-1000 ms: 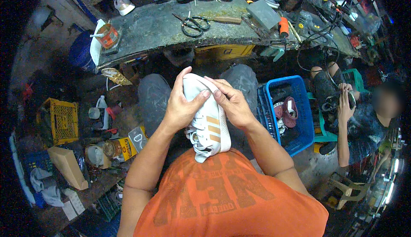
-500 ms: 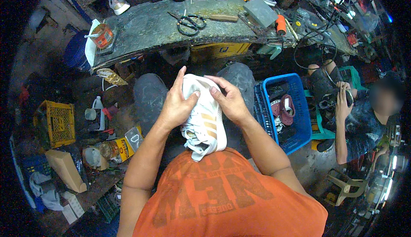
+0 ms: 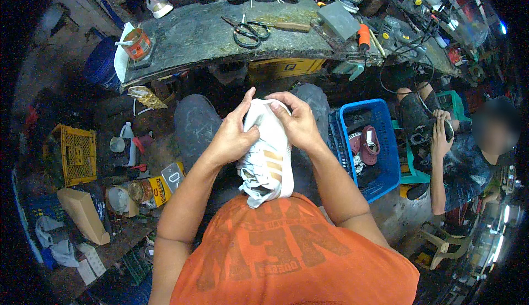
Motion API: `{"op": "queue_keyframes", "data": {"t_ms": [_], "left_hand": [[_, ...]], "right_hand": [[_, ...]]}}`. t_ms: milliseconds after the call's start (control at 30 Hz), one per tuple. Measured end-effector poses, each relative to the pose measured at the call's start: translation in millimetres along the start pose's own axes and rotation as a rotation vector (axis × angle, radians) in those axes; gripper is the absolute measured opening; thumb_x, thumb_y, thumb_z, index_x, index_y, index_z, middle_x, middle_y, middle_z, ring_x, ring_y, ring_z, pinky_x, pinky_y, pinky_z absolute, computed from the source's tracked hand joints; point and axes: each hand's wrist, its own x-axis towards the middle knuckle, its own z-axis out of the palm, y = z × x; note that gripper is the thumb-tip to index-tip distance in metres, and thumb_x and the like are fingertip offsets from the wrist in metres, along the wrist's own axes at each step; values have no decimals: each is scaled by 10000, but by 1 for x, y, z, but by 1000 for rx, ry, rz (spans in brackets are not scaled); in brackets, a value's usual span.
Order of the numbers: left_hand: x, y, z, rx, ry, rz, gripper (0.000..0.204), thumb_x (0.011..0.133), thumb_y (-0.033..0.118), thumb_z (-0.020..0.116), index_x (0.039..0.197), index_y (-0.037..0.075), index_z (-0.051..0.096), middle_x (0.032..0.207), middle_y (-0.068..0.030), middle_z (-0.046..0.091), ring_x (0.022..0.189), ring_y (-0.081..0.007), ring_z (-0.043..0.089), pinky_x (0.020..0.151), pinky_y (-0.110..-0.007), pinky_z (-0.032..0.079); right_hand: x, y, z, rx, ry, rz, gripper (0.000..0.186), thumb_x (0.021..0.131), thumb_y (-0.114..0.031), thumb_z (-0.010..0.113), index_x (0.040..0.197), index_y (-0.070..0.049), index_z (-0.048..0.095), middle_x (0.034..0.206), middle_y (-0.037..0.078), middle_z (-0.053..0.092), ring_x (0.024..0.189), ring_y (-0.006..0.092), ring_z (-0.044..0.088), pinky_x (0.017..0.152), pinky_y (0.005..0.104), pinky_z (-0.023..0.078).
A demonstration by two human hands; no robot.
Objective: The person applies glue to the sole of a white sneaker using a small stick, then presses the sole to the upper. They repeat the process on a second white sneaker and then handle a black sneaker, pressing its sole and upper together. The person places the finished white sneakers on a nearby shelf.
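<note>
A white sneaker [image 3: 280,139] with tan side stripes and loose pale laces [image 3: 256,179] lies between my thighs, its near end against my orange shirt. Around the left side of its smooth far end is my left hand [image 3: 238,134], thumb pressed on the upper. My right hand [image 3: 300,122] grips the opposite side of that end, its fingers curled over the edge and its thumb on top. Both hands are closed on the shoe. The shoe's underside is hidden.
Scissors [image 3: 249,34], a grey block [image 3: 337,19], an orange-handled tool [image 3: 363,37] and a can [image 3: 136,45] stand on the workbench ahead. A blue crate [image 3: 398,156] holding clogs [image 3: 369,144] is at my right, near a seated co-worker [image 3: 468,162]. A yellow crate [image 3: 77,153] sits left.
My right hand has shifted slightly on the far end of the sneaker, its fingers now more over the rim. Both hands keep hold. The whole view has moved a little.
</note>
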Motion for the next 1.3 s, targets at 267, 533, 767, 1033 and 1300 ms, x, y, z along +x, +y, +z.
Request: {"op": "queue_keyframes", "data": {"t_ms": [267, 533, 767, 1033, 1300], "left_hand": [[7, 8, 8, 175, -41, 106, 888, 786, -13, 563, 1602, -51, 214, 1530, -321, 440, 1439, -396, 453, 1194, -404, 348], [7, 11, 7, 292, -87, 116, 902, 793, -26, 563, 1610, -37, 182, 1558, -335, 387, 1462, -430, 403, 1215, -437, 323], [5, 19, 16, 391, -103, 124, 971, 805, -18, 571, 1626, -26, 51, 1537, -367, 384, 1450, -467, 396, 1212, -448, 330], [-2, 24, 21, 411, -70, 188, 987, 820, 9, 559, 1630, -2, -5, 1573, -361, 341, 1456, -460, 394, 1212, -448, 333], [-8, 35, 27, 326, -36, 77, 950, 846, 13, 534, 1596, -83, -42, 1578, -426, 240, 1442, -518, 361, 1192, -465, 354]], "right_hand": [[9, -19, -26, -319, -66, -218, 230, 971, -186, 679, 1096, -2, 739, 1044, 156, 735, 992, 290, 713, 855, 388, 545], [6, -8, -23, -181, -41, -242, 209, 963, -188, 687, 1062, -17, 756, 967, 135, 738, 899, 271, 711, 797, 375, 541], [18, -20, -30, -291, -42, -219, 226, 967, -218, 682, 1019, -12, 758, 889, 144, 732, 824, 260, 706, 748, 369, 533], [15, -25, -23, -325, 68, -24, 297, 1004, -264, 648, 974, 24, 715, 841, 157, 722, 814, 255, 714, 733, 382, 540], [16, -32, -30, -259, -75, -221, 324, 1011, -291, 644, 918, 15, 700, 801, 156, 688, 770, 252, 684, 717, 404, 521]]}}
